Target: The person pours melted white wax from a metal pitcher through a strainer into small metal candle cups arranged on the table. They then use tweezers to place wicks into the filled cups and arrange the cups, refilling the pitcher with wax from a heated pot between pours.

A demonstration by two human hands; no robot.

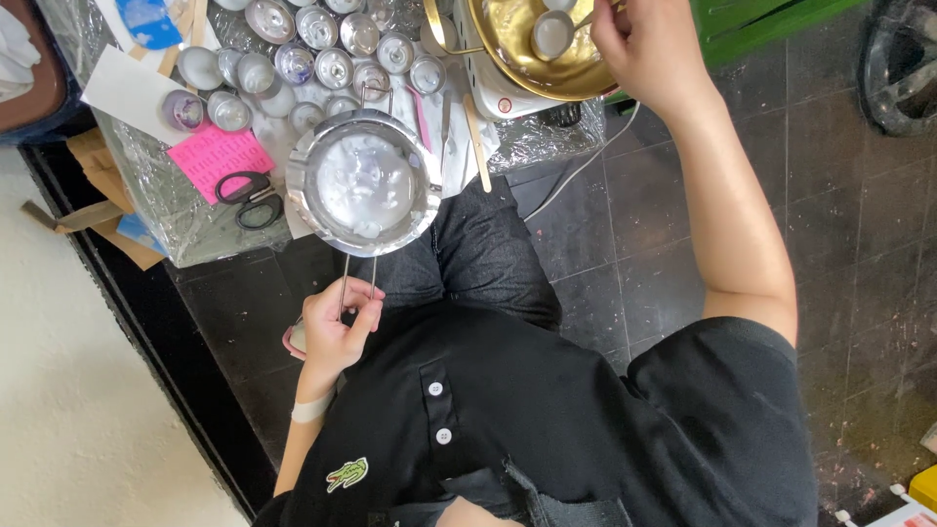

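The left hand [332, 332] pinches the wire handle [358, 278] of a steel pot [363, 182] of white wax, held over the lap. Beyond, the right hand [649, 49] grips a ladle [552, 33] inside a gold pan [527, 49]. Small tins [322, 49] crowd the table [176, 205].

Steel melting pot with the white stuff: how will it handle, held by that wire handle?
The steel pot probably feels front-heavy: the left hand grips only the thin wire handle's far end. Its white contents look partly set, so sloshing seems limited. The wide, shallow bowl would likely tip if the grip twisted.
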